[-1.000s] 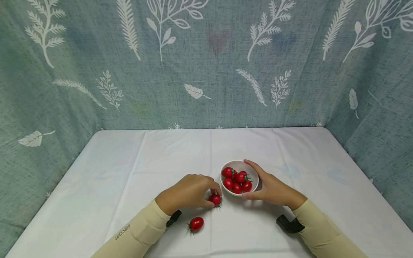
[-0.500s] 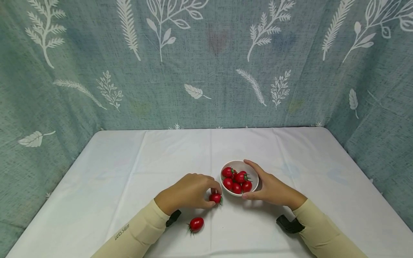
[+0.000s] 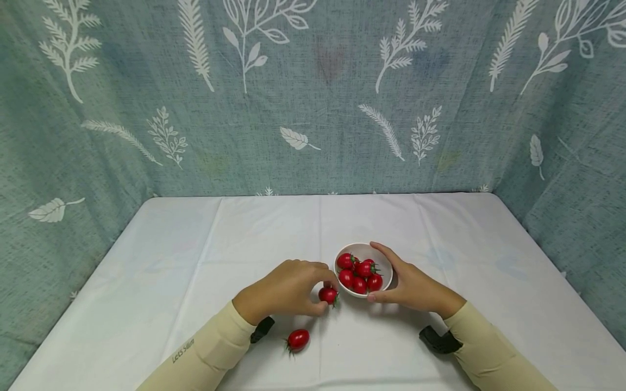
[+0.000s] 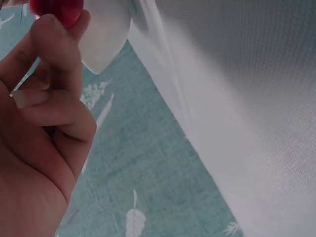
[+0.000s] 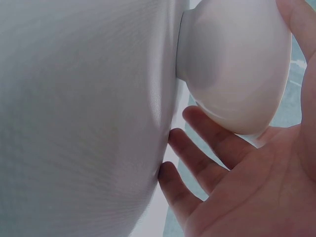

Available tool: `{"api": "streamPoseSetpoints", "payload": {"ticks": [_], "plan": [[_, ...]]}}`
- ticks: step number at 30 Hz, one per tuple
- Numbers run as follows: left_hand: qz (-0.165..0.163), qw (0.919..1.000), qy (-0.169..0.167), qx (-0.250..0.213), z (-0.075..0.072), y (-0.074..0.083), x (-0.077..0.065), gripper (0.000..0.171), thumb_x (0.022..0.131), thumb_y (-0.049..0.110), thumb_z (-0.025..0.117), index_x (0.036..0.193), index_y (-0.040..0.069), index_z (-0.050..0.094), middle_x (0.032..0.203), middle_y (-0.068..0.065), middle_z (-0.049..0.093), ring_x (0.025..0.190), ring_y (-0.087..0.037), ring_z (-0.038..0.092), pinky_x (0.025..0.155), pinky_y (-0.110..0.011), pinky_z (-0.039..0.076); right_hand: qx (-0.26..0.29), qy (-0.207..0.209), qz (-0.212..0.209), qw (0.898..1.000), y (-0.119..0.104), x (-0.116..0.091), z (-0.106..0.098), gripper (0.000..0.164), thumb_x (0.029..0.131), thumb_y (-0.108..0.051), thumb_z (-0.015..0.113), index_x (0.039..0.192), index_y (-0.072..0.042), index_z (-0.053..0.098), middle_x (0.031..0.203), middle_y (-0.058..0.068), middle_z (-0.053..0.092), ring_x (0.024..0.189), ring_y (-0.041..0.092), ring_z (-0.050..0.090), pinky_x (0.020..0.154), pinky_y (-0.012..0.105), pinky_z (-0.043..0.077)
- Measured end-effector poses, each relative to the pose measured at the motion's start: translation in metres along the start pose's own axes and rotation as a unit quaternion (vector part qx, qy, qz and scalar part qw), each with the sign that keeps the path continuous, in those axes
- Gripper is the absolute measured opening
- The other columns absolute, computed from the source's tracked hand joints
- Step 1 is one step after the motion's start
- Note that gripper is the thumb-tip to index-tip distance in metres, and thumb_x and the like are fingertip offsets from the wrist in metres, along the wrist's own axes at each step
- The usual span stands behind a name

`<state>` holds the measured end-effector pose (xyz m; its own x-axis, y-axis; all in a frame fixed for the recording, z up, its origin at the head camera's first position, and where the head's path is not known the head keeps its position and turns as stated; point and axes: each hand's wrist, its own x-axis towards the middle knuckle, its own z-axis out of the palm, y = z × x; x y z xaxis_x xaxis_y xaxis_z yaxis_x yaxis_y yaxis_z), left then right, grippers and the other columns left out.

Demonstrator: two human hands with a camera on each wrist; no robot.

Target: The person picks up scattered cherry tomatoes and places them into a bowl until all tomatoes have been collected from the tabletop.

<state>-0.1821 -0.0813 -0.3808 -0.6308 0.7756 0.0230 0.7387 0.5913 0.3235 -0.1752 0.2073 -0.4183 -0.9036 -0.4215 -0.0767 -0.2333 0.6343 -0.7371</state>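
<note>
My left hand [image 3: 288,290] pinches a red cherry tomato [image 3: 328,295] between thumb and fingertips, just left of a small white bowl [image 3: 364,250]. In the left wrist view that cherry tomato [image 4: 57,10] shows at the top, with the bowl's side [image 4: 103,37] behind it. My right hand [image 3: 413,285] holds the bowl from the right, thumb at the near rim and a finger at the far rim. Seen from the right wrist, the bowl [image 5: 237,64] stands upright on its foot, and several fingers of the right hand [image 5: 247,192] spread beside it. Several cherry tomatoes [image 3: 346,278] lie inside.
Another cherry tomato [image 3: 298,340] with a green stem lies on the white tablecloth [image 3: 264,233], near the left wrist. A green-blue curtain [image 3: 303,108] with white leaf prints encloses the back and both sides of the table.
My left hand has shifted slightly away from me with the cherry tomato, bringing it nearer the bowl's left rim. The right hand and bowl stay in place.
</note>
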Motion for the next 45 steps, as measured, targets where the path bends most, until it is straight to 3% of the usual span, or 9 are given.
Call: {"api": "streamPoseSetpoints", "payload": {"ticks": [9, 17, 21, 33, 45], "plan": [[0.026, 0.9991, 0.034, 0.002, -0.003, 0.001, 0.0, 0.028, 0.08, 0.023, 0.075, 0.108, 0.027, 0.073, 0.099, 0.015, 0.065, 0.08, -0.002, 0.058, 0.07, -0.022, 0.049, 0.004, -0.003, 0.001, 1.0, -0.001, 0.0, -0.001, 0.106, 0.078, -0.048, 0.083, 0.159, -0.025, 0.019, 0.153, 0.018, 0.043, 0.135, 0.037, 0.048, 0.099, 0.049, 0.049], [0.053, 0.9928, 0.107, -0.011, -0.008, 0.001, 0.001, 0.027, 0.081, 0.024, 0.079, 0.107, 0.029, 0.071, 0.1, 0.016, 0.067, 0.058, 0.002, 0.042, 0.055, -0.015, 0.041, 0.005, -0.002, -0.001, 1.0, -0.001, -0.001, -0.001, 0.107, 0.077, -0.049, 0.083, 0.159, -0.024, 0.019, 0.15, 0.019, 0.045, 0.132, 0.036, 0.05, 0.096, 0.047, 0.05], [0.057, 0.9901, 0.128, -0.007, -0.008, 0.001, 0.005, 0.027, 0.082, 0.025, 0.079, 0.109, 0.028, 0.072, 0.103, 0.016, 0.069, 0.056, 0.004, 0.042, 0.055, -0.013, 0.04, 0.009, -0.004, 0.0, 1.0, 0.0, -0.002, -0.001, 0.106, 0.078, -0.047, 0.083, 0.159, -0.024, 0.019, 0.15, 0.019, 0.045, 0.132, 0.036, 0.05, 0.095, 0.045, 0.05], [0.046, 0.9861, 0.158, 0.024, -0.002, 0.006, 0.017, 0.027, 0.086, 0.028, 0.078, 0.112, 0.025, 0.071, 0.105, 0.012, 0.072, 0.057, 0.003, 0.047, 0.054, -0.011, 0.04, 0.014, -0.009, 0.001, 1.0, -0.001, -0.001, 0.0, 0.105, 0.079, -0.046, 0.083, 0.159, -0.026, 0.018, 0.151, 0.016, 0.045, 0.132, 0.034, 0.05, 0.096, 0.045, 0.05], [0.021, 0.987, 0.153, 0.045, 0.007, 0.005, 0.024, 0.028, 0.086, 0.031, 0.079, 0.113, 0.027, 0.071, 0.101, 0.011, 0.071, 0.063, 0.002, 0.053, 0.056, -0.015, 0.043, 0.012, -0.009, 0.01, 1.0, -0.001, 0.0, -0.001, 0.108, 0.078, -0.049, 0.083, 0.16, -0.026, 0.017, 0.151, 0.015, 0.045, 0.132, 0.032, 0.051, 0.095, 0.043, 0.05]]}}
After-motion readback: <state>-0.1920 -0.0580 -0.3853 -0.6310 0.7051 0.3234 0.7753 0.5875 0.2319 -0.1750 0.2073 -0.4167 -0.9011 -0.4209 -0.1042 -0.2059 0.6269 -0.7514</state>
